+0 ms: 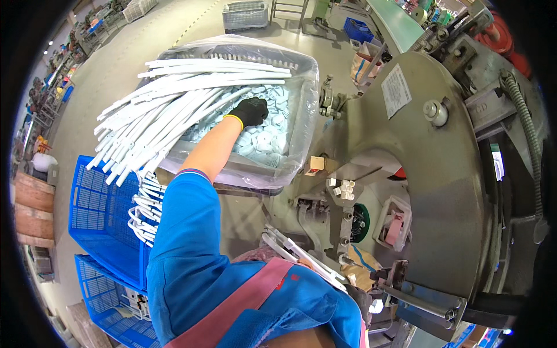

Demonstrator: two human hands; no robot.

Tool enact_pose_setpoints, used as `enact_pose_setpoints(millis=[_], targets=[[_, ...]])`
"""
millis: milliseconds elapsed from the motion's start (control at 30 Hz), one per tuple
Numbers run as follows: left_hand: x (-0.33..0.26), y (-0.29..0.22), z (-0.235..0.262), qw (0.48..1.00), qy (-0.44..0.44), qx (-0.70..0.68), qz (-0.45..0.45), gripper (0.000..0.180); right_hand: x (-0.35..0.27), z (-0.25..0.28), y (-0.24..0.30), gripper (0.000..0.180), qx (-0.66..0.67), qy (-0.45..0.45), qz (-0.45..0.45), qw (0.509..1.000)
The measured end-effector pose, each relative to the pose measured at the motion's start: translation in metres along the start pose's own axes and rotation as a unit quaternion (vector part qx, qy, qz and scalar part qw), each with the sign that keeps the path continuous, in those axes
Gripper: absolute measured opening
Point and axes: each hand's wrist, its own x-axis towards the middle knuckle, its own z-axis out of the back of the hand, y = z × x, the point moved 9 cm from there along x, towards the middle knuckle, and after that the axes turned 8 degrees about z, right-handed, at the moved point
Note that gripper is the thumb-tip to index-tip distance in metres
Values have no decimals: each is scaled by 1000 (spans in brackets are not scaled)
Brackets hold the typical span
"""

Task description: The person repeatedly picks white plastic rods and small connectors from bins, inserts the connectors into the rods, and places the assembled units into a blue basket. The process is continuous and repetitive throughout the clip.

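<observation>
Left hand in the cap bin

The gloved left hand (pixel 250 110) rests curled on white caps (pixel 264 139) in the lined bin (pixel 301 116); grip unclear. Long white tubes (pixel 174 98) lie just left, running left-right. Right hand (pixel 360 298) is mostly hidden.

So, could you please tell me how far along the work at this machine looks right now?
Done: bent white tubes hang over the blue crate. In hand: the gloved left hand reaches into the lined bin of small white caps, while the right hand holds white tubes by the machine. Left: a large bundle of straight white tubes lies across the bin.
</observation>
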Motion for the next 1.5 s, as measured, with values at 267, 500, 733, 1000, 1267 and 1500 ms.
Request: enact_pose_setpoints(millis=[267,500,733,1000,1267,1500], targets=[[-70,-52,112,935,-158,-318,-23,27,0,5,-3,42,-2,20,50,999],[-204,-245,84,897,38,-413,-152,49,3,16,-12,44,-52,61,107,991],[-268,-366,62,864,-159,-439,-190,40,1,48,-17,42,-155,36,213,964],[-295,-406,56,896,-264,-338,-119,42,-19,78,-22,43,-189,-26,384,903],[-288,-415,36,927,-238,-280,-78,41,-24,82,-25,50,-246,8,411,878],[-287,-408,15,934,-233,-265,-52,42,-17,84,-6,50,-252,-10,423,870]])
